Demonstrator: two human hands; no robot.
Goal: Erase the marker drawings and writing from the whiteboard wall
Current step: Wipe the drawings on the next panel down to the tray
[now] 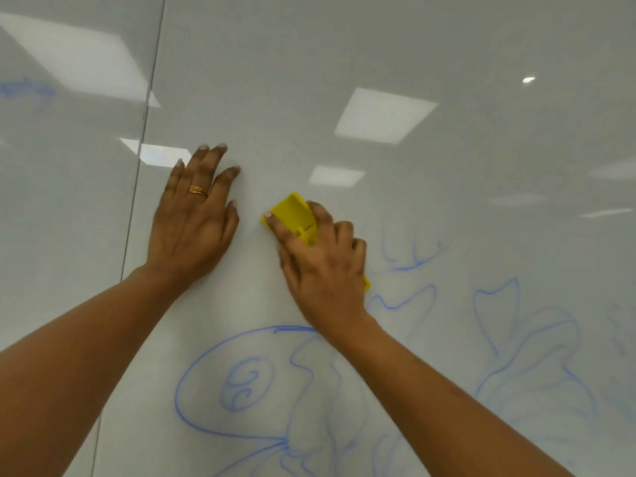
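We gripped the yellow eraser (pixel 292 214) in our right hand (pixel 321 266), fingers curled round its sides, just above the blue drawing (pixel 246 383) on the whiteboard wall (pixel 344 46). Our left hand (pixel 192 218) lay flat, fingers straight, above-left of the drawing. The eraser seemed light and rigid.

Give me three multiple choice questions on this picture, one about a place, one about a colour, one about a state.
1. Where is the yellow eraser?
A) in the right hand, against the whiteboard wall
B) on a shelf
C) on the floor

2. What colour are the marker drawings?
A) red
B) blue
C) green

3. How is the left hand?
A) gripping a marker
B) clenched in a fist
C) flat on the wall, fingers straight

Answers: 1 A, the right hand's fingers curl round it on the wall; 2 B, every line is blue; 3 C, it rests spread on the wall, holding nothing.
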